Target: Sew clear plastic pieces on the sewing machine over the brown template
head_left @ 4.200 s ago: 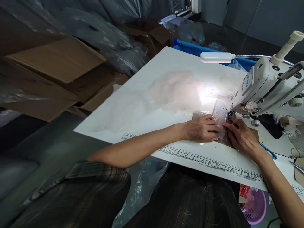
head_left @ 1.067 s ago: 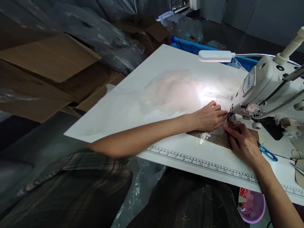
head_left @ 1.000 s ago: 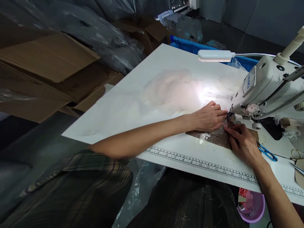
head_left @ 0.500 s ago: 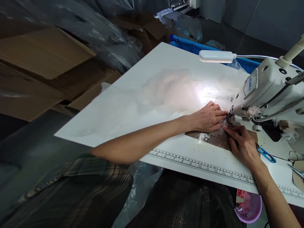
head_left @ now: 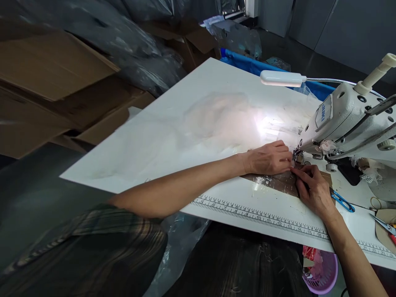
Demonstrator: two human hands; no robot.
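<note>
My left hand (head_left: 270, 159) lies beside the sewing machine (head_left: 334, 119), its fingers curled together close to the presser foot (head_left: 297, 156). Pale sheer fabric (head_left: 222, 117) spreads over the white table (head_left: 167, 152) and runs toward the needle; the part in my fingers is mostly hidden. From the near side, my right hand (head_left: 315, 189) reaches in with thumb and forefinger pinched at the edge, touching the left fingertips. Below both hands is a brown, shiny plate (head_left: 278, 183). Blue thread snips (head_left: 342, 201) lie right of my right hand.
A ruler strip (head_left: 262, 218) runs along the near table edge. Scissors (head_left: 385, 226) lie at the far right. A white lamp (head_left: 283, 78) lights the fabric. Below hangs a purple basket (head_left: 331, 276) with scraps. Cardboard boxes (head_left: 55, 66) stand at the left.
My left hand's fingers, stretched toward the needle before, are now curled in and drawn slightly back. My right hand keeps its pinch in nearly the same place. The view has shifted slightly.
</note>
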